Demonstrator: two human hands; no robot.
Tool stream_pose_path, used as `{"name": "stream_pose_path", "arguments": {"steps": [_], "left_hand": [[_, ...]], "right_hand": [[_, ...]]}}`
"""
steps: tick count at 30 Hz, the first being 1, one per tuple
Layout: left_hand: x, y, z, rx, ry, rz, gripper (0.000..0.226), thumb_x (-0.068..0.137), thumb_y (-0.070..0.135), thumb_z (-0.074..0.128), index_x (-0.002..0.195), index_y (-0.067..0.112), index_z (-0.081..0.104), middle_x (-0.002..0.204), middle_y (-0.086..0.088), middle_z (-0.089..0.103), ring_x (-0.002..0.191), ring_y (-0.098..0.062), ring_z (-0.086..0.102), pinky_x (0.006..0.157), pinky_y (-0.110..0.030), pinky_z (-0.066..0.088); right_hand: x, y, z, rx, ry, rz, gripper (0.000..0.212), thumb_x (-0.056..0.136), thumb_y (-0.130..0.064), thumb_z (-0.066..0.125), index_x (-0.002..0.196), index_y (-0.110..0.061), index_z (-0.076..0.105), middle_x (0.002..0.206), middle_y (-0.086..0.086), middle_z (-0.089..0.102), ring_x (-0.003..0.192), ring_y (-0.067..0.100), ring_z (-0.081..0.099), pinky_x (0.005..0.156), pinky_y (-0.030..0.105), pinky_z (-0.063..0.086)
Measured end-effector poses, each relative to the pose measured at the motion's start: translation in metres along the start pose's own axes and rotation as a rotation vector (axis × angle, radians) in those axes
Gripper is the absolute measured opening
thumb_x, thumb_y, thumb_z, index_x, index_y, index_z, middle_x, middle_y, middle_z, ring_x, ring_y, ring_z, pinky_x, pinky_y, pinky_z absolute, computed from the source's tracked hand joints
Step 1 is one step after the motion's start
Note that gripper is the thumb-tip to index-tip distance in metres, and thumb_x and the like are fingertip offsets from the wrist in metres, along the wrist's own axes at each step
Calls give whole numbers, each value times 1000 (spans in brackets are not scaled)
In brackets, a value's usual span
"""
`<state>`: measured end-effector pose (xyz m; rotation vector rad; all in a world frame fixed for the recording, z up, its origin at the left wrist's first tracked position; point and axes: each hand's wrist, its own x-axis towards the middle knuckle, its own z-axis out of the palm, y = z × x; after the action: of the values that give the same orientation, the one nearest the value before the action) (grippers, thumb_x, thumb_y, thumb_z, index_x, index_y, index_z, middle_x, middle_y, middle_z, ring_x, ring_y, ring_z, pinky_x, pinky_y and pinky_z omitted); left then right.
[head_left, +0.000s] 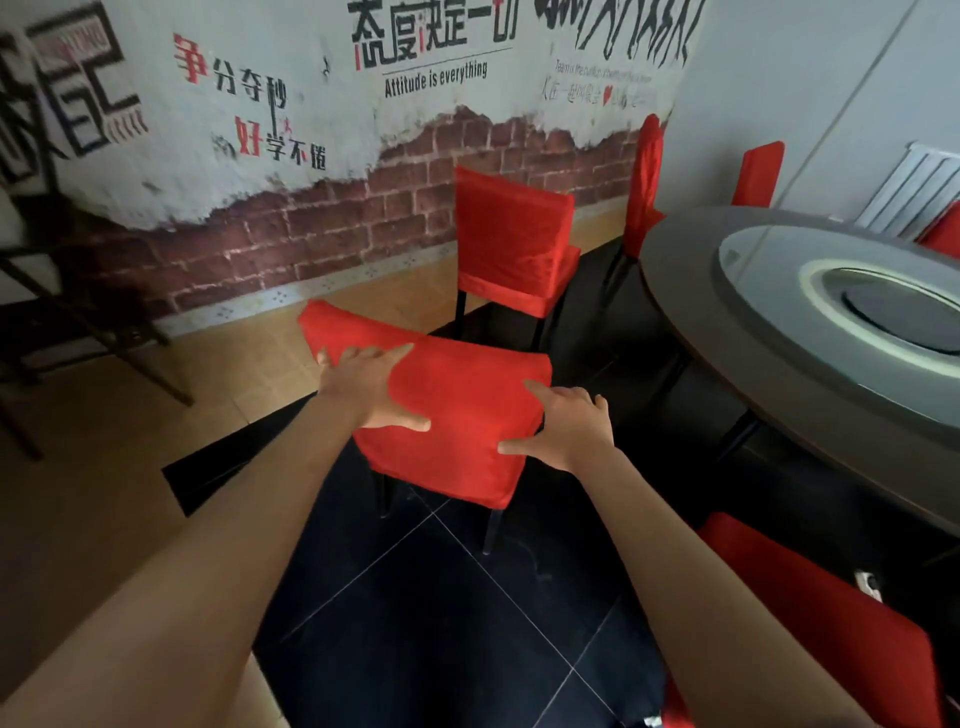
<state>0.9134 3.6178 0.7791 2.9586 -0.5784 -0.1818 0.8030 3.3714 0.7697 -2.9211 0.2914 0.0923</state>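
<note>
**1. Left hand** (366, 387). Fingers straight and splayed wide, palm flat on the red fabric at the left of the chair's top, thumb pointing right. It presses and grips nothing.

**2. Right hand** (563, 431). Fingers spread and laid over the near right corner of the same fabric, thumb pointing left. No pinch shows.

**3. Red-covered chair** (467, 415). Directly ahead between the 2 hands, standing on the black floor tiles (441, 623), with 2 dark legs showing below the hem. The far left corner of the cover juts out past the left hand.

**Handling note (judgement).** The work reads as smoothing or seating the cover.
- Stroke from the middle outward toward each corner with flat palms, so slack runs off the edges instead of bunching.
- Keep even pressure on both sides so the light chair does not tip or skid on the tile.
- If the chair itself is to be shifted, curl the fingers round the top edge first.

**Edges and room.**
- Second red chair (511, 244): just beyond, far and slightly right, leaving little room for a push forward.
- Round tabletop (691, 312): its dark rim is close on the right, with a glass turntable (769, 291) on it.
- Third red chair (831, 597): near right, beside the right forearm.
- Open room: to the left, over the tan floor (249, 374) toward the brick-printed wall (260, 234), and on the near black tiles.
</note>
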Motion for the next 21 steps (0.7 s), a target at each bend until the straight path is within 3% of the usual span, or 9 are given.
{"name": "stream_pose_path", "arguments": {"steps": [7, 12, 16, 21], "left_hand": [[86, -17, 18, -86, -11, 12, 120, 49, 86, 62, 150, 41, 15, 155, 1, 26, 144, -27, 17, 111, -64, 2], [134, -34, 35, -11, -124, 56, 121, 50, 91, 56, 150, 40, 13, 156, -1, 25, 144, -27, 16, 111, -65, 6], [165, -48, 39, 68, -108, 140, 122, 44, 98, 47, 148, 39, 23, 152, 2, 33, 140, -25, 26, 111, -64, 9], [188, -50, 41, 136, -116, 289, 127, 35, 102, 36, 143, 35, 36, 146, 5, 42, 135, -21, 35, 112, -58, 13]], "right_hand": [[94, -7, 15, -47, -33, 8, 108, 60, -81, 61, 150, -39, 20, 150, 1, 37, 141, 27, 23, 114, 53, 17], [135, -18, 33, -61, -119, 39, 108, 60, -83, 58, 151, -41, 17, 152, 1, 35, 142, 27, 23, 113, 55, 15], [157, -31, 42, -128, -134, 74, 107, 57, -89, 52, 149, -43, 22, 144, -1, 46, 136, 26, 34, 111, 57, 13], [176, -36, 44, -158, -184, 148, 105, 53, -92, 51, 143, -40, 36, 130, -4, 60, 120, 23, 54, 99, 46, 35]]}}
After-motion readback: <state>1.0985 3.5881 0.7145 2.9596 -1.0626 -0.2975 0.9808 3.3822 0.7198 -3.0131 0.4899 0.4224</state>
